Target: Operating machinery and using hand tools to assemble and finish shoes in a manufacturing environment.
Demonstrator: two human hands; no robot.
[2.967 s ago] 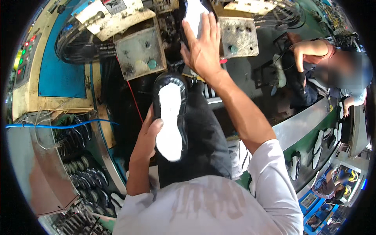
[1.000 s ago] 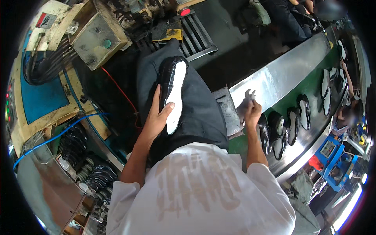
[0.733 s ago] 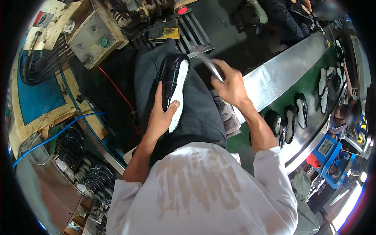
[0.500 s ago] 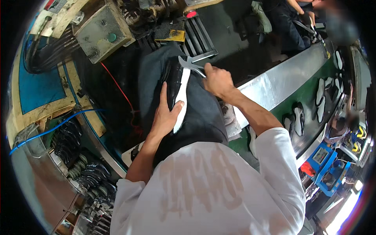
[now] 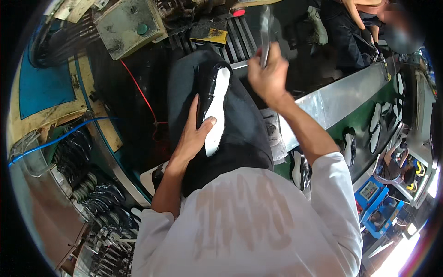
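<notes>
Shirt: white short-sleeved tee, damp-looking brownish patches across the front
Sleeves: loose, ending above the elbows
Forearms: bare
Left hand (image 5: 194, 134): ungloved
Right hand (image 5: 267, 76): ungloved
Legs: dark trousers or apron over the lap

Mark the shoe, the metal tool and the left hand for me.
shoe (image 5: 217, 108), head view, white sole
metal tool (image 5: 265, 32), head view, middle of the shaft above the fist
left hand (image 5: 194, 136), head view, back of the hand
</notes>
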